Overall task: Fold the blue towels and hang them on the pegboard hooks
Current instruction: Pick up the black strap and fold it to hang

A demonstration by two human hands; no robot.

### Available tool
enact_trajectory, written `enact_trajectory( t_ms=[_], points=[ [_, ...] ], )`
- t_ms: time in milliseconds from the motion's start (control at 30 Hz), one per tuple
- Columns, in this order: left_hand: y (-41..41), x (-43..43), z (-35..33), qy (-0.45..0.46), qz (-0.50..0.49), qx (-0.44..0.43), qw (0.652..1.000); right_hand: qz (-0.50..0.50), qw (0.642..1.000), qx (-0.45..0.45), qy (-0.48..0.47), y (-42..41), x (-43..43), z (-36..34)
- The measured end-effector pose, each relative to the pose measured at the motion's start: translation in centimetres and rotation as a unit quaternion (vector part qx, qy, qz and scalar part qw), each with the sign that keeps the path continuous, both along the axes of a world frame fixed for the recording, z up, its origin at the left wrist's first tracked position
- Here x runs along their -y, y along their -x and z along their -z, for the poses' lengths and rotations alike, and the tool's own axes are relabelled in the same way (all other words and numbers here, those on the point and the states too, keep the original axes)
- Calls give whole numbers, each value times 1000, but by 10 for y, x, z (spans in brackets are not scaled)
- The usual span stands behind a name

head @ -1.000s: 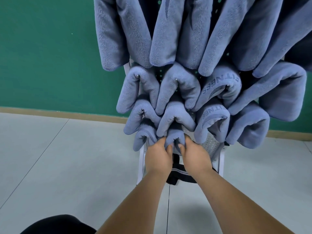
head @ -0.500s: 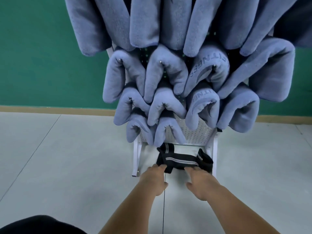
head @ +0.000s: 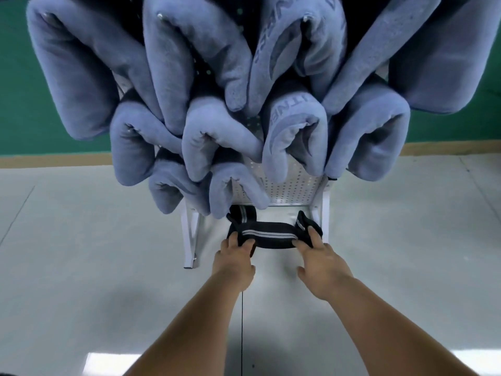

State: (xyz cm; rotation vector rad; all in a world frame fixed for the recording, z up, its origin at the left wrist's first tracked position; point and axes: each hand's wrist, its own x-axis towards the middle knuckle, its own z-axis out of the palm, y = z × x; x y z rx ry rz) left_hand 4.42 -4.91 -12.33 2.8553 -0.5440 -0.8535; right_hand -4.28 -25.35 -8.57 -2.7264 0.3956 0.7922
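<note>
Black strap on the floor: left grip and right grip each clutch one end, I'd guess to lift it flat.

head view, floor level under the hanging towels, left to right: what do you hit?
white stand leg → left hand, gripping the strap's left end → black strap with pale stripes → right hand, gripping its right end. The stand's other leg overlaps the right hand, so it is left out.
</note>
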Motion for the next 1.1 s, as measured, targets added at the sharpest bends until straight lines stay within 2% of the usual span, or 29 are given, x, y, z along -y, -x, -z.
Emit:
enact_trajectory(
  t_ms=[267, 333, 567, 700, 833, 1000, 1100],
  points=[
    [7, 12, 18, 63, 6, 32, 997, -11, 999, -40, 7, -17, 21, 27],
    [9, 16, 16, 91, 18, 43, 995, -13, 999, -23, 23, -11, 19, 29],
    [8, 30, -27, 213, -3, 101, 972, -22, 987, 153, 51, 3, 11, -12],
    [16, 34, -61, 267, -47, 103, 957, 26, 949, 313, 17, 20, 10, -51],
    [31, 31, -99, 340, -108, 59, 932, 52, 910, 411, -16, 39, 4, -94],
    [37, 25, -152, 465, -138, 12, 874, 68, 884, 453, -92, 57, -6, -145],
    [39, 16, -192, 469, -114, 31, 875, 92, 890, 421, -147, 64, -12, -171]
  ],
)
